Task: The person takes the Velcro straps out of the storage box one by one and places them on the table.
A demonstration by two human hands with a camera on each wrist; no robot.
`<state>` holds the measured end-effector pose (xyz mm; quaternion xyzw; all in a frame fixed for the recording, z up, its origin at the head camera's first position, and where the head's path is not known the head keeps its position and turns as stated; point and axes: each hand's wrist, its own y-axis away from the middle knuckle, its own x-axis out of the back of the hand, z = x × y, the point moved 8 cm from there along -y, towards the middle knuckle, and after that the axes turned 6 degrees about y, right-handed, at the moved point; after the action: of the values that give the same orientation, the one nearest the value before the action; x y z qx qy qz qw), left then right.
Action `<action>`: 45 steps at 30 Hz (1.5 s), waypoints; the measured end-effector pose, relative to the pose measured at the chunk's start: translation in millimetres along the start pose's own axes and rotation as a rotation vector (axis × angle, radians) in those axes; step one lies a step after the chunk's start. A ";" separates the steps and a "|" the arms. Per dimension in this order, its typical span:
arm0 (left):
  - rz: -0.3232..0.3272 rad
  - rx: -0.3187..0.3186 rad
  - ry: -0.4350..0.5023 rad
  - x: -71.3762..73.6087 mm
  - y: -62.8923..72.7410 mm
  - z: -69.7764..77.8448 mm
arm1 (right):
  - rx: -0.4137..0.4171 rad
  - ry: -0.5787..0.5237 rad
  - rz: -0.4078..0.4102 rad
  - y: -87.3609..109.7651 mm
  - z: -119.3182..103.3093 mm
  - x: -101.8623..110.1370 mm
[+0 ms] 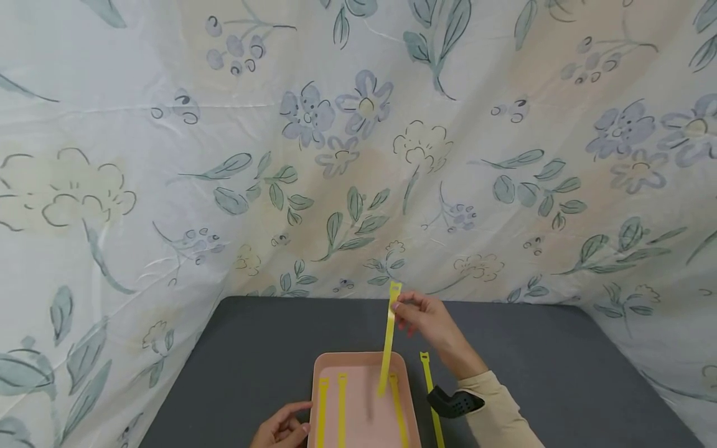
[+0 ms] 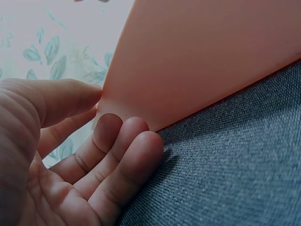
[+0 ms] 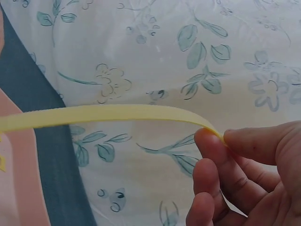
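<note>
My right hand (image 1: 422, 317) pinches a yellow hook-and-loop cable tie (image 1: 388, 342) near its slotted head, between thumb and forefinger. The tie hangs down over the pink tray (image 1: 361, 359), its lower end above the tray floor. In the right wrist view the tie (image 3: 117, 112) bows out from the fingertips to the left. My left hand (image 1: 285, 426) rests at the tray's left side, the thumb and fingertips touching its edge. In the left wrist view, its other fingers lie loosely bent against the tray's outer wall (image 2: 188, 61).
Inside the tray lie yellow ties: two at the left (image 1: 322, 410) (image 1: 342, 407) and one at the right (image 1: 399, 407). Another yellow tie (image 1: 428, 373) lies on the dark grey table (image 1: 269, 336) right of the tray, partly behind the black wrist device (image 1: 455, 403). A flowered cloth (image 1: 347, 155) hangs behind.
</note>
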<state>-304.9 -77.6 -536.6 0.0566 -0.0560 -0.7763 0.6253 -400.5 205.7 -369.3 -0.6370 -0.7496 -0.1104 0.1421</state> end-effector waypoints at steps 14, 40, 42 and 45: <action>0.010 0.008 0.014 0.5 -1.3 -3.3 | -0.036 0.033 0.060 6.4 -3.7 26.6; 0.045 0.012 0.013 -6.6 -6.0 -5.8 | -0.037 0.084 0.139 24.4 4.6 99.4; 0.045 0.014 0.012 -7.7 -6.6 -5.6 | -0.035 0.080 0.141 26.3 7.6 105.9; 0.048 0.012 0.012 -9.3 -7.1 -4.8 | -0.033 0.079 0.145 29.1 11.2 115.3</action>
<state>-309.0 -67.1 -542.3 0.0635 -0.0585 -0.7603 0.6438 -389.7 320.8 -339.5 -0.6870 -0.6933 -0.1373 0.1689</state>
